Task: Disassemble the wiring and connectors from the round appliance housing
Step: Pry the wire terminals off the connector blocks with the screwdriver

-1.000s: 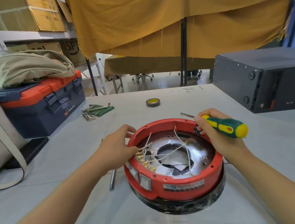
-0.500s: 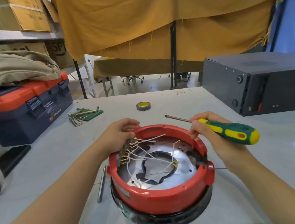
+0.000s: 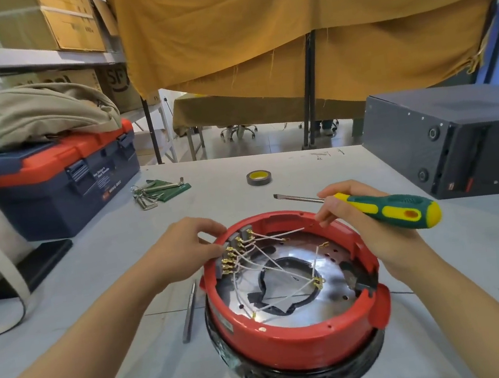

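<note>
On the bench (image 3: 270,166), the left hand (image 3: 183,249) pinches the housing (image 3: 294,336) rim by the connectors (image 3: 234,251), the right hand (image 3: 372,229) grips a screwdriver (image 3: 392,207).

The housing (image 3: 296,326) has turned, bringing its connectors (image 3: 235,253) to the left hand (image 3: 186,249).

The round housing (image 3: 298,339) is red over a black base, with a shiny silver plate inside. Its wires (image 3: 271,259) are white, ending in gold connectors (image 3: 230,257). The screwdriver (image 3: 385,208) handle is green with yellow patches. The toolbox (image 3: 59,190) is navy with an orange-red lid. The desk (image 3: 129,301) is pale grey.
</note>
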